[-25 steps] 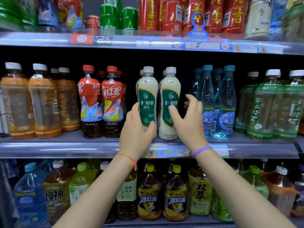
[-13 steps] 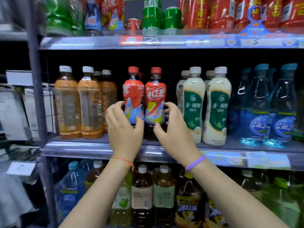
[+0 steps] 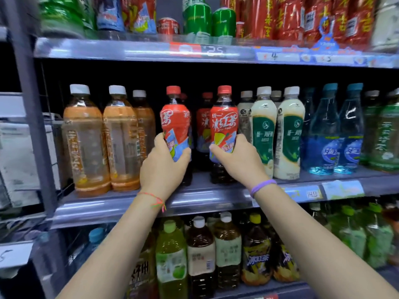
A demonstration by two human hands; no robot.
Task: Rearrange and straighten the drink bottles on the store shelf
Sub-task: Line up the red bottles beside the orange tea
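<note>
Two red-labelled iced tea bottles stand at the front of the middle shelf (image 3: 216, 200). My left hand (image 3: 165, 167) grips the left red bottle (image 3: 175, 117) low on its label. My right hand (image 3: 239, 158) grips the right red bottle (image 3: 224, 119) the same way. A gap separates the two bottles, and another red bottle (image 3: 203, 124) shows behind it. Orange tea bottles (image 3: 103, 139) stand to the left. Cream milk-tea bottles (image 3: 278, 134) with green labels stand close to the right, then blue water bottles (image 3: 336, 139).
A grey shelf upright (image 3: 28, 104) rises at the left, with boxes beyond it. The upper shelf (image 3: 151, 50) carries green cans and red bottles. The lower shelf holds several tea and juice bottles (image 3: 200, 253). Green tea bottles (image 3: 386, 134) stand at the far right.
Both hands left the cream milk-tea bottles and moved left to the red iced tea bottles. They now grip one each, and the two bottles stand farther apart than half a second ago.
</note>
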